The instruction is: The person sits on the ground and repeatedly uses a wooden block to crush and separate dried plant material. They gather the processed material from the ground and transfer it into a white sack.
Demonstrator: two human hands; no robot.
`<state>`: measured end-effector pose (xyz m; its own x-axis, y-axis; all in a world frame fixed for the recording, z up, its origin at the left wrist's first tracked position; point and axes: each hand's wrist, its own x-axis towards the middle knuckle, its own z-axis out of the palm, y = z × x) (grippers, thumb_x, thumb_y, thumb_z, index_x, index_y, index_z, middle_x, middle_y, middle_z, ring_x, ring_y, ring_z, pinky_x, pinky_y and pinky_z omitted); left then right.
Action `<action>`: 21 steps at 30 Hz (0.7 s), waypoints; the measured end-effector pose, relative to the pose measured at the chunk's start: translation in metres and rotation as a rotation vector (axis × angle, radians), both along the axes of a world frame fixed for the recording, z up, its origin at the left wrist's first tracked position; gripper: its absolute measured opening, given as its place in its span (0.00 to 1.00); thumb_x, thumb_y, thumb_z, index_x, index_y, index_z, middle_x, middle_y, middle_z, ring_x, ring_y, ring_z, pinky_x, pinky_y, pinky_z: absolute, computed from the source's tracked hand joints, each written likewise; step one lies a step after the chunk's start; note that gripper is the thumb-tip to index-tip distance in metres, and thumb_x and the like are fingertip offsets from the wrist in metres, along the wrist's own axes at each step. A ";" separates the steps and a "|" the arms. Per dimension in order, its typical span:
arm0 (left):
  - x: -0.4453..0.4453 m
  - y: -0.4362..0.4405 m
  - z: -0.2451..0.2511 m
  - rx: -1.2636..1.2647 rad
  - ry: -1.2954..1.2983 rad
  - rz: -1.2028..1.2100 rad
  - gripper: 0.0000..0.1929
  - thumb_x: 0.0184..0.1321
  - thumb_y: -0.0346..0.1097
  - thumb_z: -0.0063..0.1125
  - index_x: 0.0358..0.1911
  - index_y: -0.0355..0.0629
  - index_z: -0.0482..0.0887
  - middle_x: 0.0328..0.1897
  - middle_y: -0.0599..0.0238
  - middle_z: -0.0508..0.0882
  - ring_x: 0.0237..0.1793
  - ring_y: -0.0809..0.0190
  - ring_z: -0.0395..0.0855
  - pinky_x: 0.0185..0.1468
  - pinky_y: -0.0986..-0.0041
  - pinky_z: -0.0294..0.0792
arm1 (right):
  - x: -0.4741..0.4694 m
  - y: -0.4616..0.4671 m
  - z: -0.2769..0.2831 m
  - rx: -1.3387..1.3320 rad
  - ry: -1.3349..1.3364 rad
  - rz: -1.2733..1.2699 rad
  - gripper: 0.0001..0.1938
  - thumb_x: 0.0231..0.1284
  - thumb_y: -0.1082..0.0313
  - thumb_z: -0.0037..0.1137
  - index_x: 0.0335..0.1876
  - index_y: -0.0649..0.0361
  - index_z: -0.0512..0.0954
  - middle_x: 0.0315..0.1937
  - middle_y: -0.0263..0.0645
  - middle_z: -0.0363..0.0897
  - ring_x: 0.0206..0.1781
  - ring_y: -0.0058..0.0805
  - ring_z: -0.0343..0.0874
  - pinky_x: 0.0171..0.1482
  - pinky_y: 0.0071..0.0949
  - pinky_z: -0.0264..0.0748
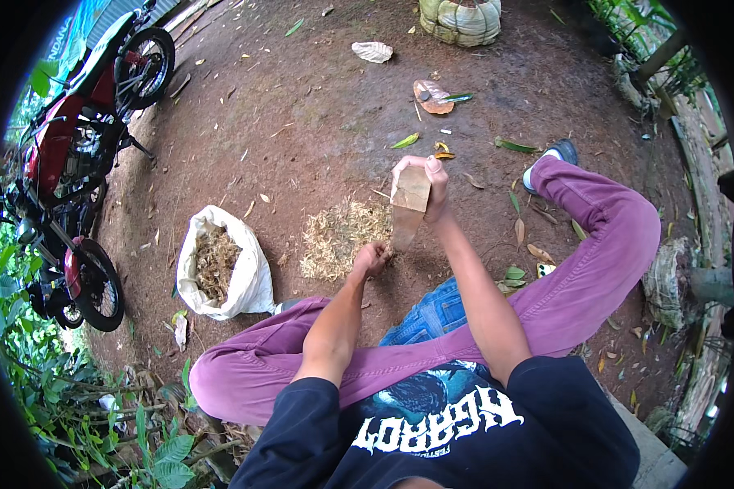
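My right hand (437, 186) grips a tapered brown wooden block (411, 192) by its upper end, thumb on the near side and fingers around the far side. The block stands tilted above the bare soil, its narrower end down. Close to that lower end is my left hand (372, 260), low over the ground with its fingers curled. Whether anything is between those fingers is hidden. Left of the block, a flat heap of pale dry shavings (336, 244) is spread on the soil, and my left hand is at its near right edge.
An open white sack (260, 278) of brown dry shreds (217, 266) stands on the left. Behind it is a parked red motorcycle (55, 147). Blue denim cloth (431, 315) lies by my crossed legs. A smartphone (545, 269) rests beside my right leg. A wrapped root ball (462, 24) sits at the far side.
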<state>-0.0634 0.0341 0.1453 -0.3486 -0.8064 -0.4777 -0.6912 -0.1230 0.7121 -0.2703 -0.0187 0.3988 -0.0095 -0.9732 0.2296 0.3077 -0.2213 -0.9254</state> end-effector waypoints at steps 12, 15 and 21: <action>0.018 -0.012 -0.028 -0.045 -0.662 -0.393 0.10 0.41 0.40 0.67 0.24 0.43 0.83 0.21 0.62 0.82 0.21 0.64 0.77 0.25 0.69 0.70 | -0.004 0.001 0.023 -0.094 0.179 -0.016 0.37 0.57 0.32 0.29 0.26 0.66 0.75 0.19 0.36 0.74 0.23 0.22 0.72 0.27 0.24 0.66; 0.025 -0.008 -0.034 -0.035 -0.681 -0.360 0.13 0.40 0.43 0.67 0.24 0.42 0.84 0.21 0.61 0.81 0.21 0.62 0.78 0.26 0.69 0.70 | 0.008 0.006 0.017 -0.054 0.187 0.040 0.37 0.56 0.31 0.29 0.26 0.66 0.74 0.18 0.36 0.73 0.23 0.22 0.71 0.28 0.24 0.66; 0.042 -0.017 -0.033 0.103 -0.468 -0.317 0.18 0.38 0.49 0.69 0.25 0.42 0.85 0.20 0.58 0.81 0.22 0.59 0.79 0.28 0.67 0.71 | 0.063 0.041 -0.040 -0.123 -0.063 0.028 0.35 0.52 0.30 0.39 0.20 0.63 0.71 0.16 0.34 0.69 0.21 0.23 0.67 0.26 0.28 0.62</action>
<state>-0.0214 0.0170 0.1122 -0.2980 -0.6380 -0.7100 -0.9444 0.0887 0.3167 -0.2074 0.0218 0.3590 -0.0006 -0.9378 0.3473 0.3720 -0.3226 -0.8704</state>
